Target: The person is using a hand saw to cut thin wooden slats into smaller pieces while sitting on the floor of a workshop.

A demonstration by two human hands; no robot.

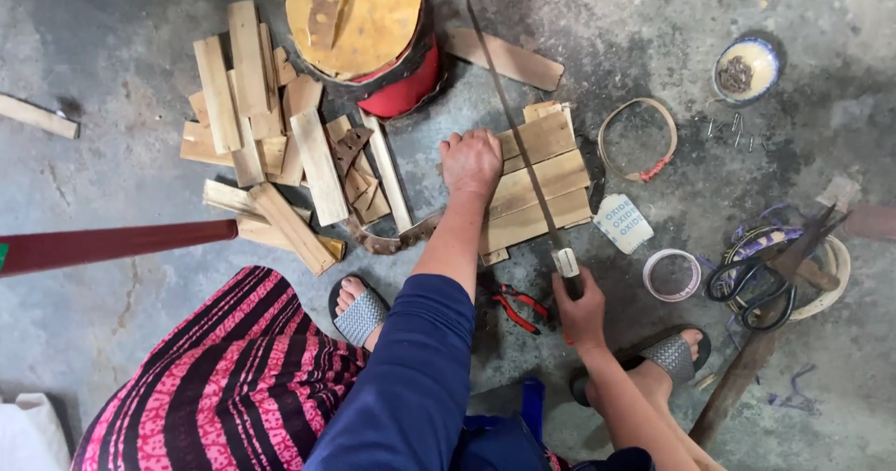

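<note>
From my seat at the feed I see the left hand [471, 161] pressed down, fingers curled, on the near-left corner of a panel of wooden slats [539, 182] lying flat on the concrete floor [112, 191]. The right hand [581, 310] is wrapped in a closed grip around the handle of a long thin saw blade [518, 135], just below the panel's near edge; the blade runs from that handle up and to the left, slanting across the slats and past the panel's far edge. To the left of the panel lies a loose heap of wooden offcuts [266, 144], and beyond its far-left corner stands a round drum-like stool with a wooden top and red side [369, 23]. Just right of the panel I see a bent wooden hoop [637, 138], a small white packet [623, 223] and a roll of tape [671, 275]; farther right lie black scissors [751, 289], and well beyond the hoop a small bowl [746, 68]. Red-handled pliers [518, 308] lie below the panel, between the two arms. Grey sandals [359, 314] show below it too.
</note>
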